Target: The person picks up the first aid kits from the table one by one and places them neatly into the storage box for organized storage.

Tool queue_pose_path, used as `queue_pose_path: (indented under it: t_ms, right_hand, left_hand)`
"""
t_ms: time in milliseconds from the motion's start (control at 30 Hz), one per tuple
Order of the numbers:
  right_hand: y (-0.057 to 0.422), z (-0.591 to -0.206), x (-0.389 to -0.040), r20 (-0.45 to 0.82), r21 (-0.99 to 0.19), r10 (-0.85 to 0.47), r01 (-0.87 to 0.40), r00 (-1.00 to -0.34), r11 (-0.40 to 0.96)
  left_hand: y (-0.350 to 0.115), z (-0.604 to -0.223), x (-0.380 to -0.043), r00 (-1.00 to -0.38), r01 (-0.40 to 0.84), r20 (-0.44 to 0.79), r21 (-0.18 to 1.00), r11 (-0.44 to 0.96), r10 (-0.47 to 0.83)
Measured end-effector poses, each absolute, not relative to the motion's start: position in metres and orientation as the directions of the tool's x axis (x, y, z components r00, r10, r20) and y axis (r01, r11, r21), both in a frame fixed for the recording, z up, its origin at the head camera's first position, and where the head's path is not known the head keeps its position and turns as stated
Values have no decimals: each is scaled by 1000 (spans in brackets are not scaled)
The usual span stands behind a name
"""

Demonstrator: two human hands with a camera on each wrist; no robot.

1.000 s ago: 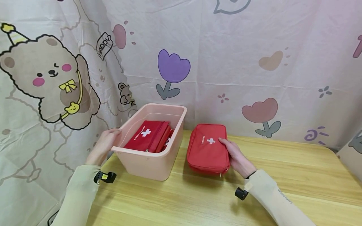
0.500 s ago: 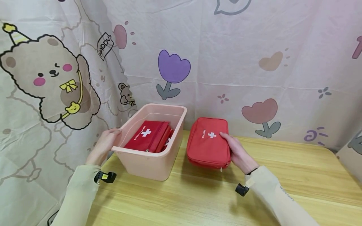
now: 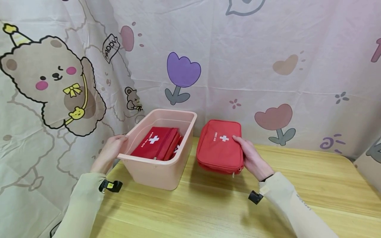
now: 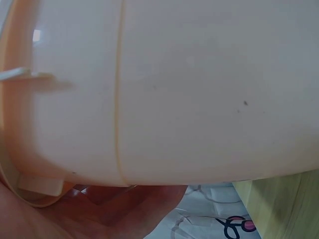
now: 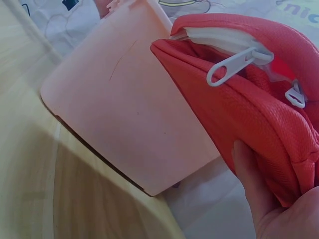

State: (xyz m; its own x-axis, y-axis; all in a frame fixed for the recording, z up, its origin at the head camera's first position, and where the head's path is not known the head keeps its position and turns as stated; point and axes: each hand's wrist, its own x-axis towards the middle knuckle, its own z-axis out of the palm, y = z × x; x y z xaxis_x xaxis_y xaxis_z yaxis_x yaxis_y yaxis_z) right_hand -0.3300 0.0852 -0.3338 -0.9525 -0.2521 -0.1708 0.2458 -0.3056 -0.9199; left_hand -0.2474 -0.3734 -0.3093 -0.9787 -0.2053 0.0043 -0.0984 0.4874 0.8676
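A red first aid bag (image 3: 217, 152) with a white cross is gripped at its right side by my right hand (image 3: 253, 161), thumb on top. The bag is tilted, its near end raised above the table. In the right wrist view its zipper, with white zipper pulls (image 5: 232, 66), is partly undone at one corner. To the left stands a pink plastic bin (image 3: 151, 175); my left hand (image 3: 110, 151) holds its left rim. Inside the bin lies a red first aid kit pouch (image 3: 148, 150), over another red item mostly hidden. The left wrist view shows mainly the bin's outer wall (image 4: 199, 99).
The wooden table (image 3: 297, 185) extends to the right and in front of the bin. A printed fabric curtain (image 3: 232, 59) hangs close behind the table and along its left side. A small black camera sits on each wrist.
My right hand has raised the first aid bag and moved it slightly away from me, toward the curtain. My left hand and the bin have stayed in place.
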Motion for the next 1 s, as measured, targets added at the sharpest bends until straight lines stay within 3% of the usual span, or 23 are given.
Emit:
queue_pose_path:
  t_ms: [1000]
  right_hand:
    - [79, -298, -332, -122, -893, -292, 233, -949, -385]
  left_hand:
    - [-372, -308, -246, -979, -103, -3, 868, 486, -202]
